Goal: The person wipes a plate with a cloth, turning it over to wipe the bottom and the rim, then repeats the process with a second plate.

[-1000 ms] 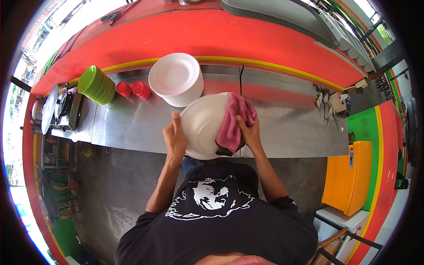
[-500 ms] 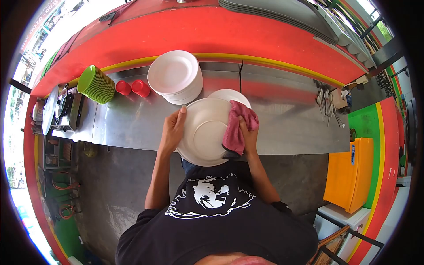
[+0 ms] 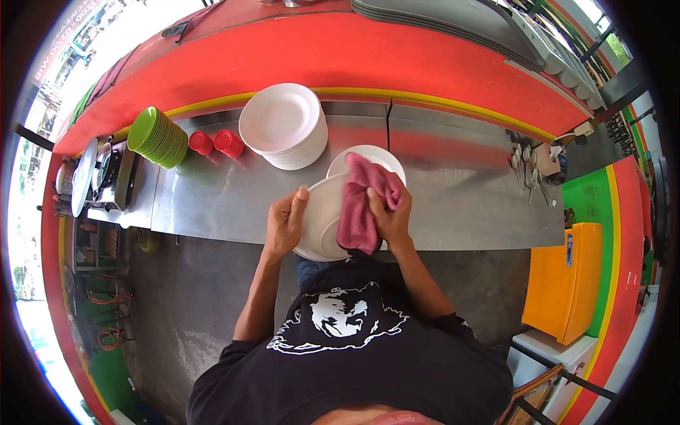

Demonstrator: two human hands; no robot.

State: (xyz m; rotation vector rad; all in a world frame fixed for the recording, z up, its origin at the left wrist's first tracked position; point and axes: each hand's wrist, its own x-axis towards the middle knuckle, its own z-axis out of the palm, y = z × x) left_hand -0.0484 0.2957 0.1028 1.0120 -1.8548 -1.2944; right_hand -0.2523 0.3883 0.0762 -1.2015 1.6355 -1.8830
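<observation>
A white plate (image 3: 320,219) is held tilted in front of my body, its underside towards me. My left hand (image 3: 285,221) grips the plate's left rim, thumb on the near face and fingers hidden behind. A maroon cloth (image 3: 363,202) is bunched in my right hand (image 3: 390,218), which presses it against the plate's right side. The cloth covers much of that side. Behind the plate, another white plate (image 3: 388,157) lies on the steel counter (image 3: 460,205). A tall stack of white plates (image 3: 285,124) stands further back to the left.
Two red cups (image 3: 214,144) and a stack of green bowls (image 3: 157,138) stand left of the white stack. A stove (image 3: 113,177) occupies the counter's left end. Spoons and forks (image 3: 525,170) lie at the right. An orange cabinet (image 3: 564,283) stands beyond the counter's right end.
My right hand and the cloth have moved left over the plate, covering more of it. The plate has turned and tilted, and my left hand has shifted slightly right and down.
</observation>
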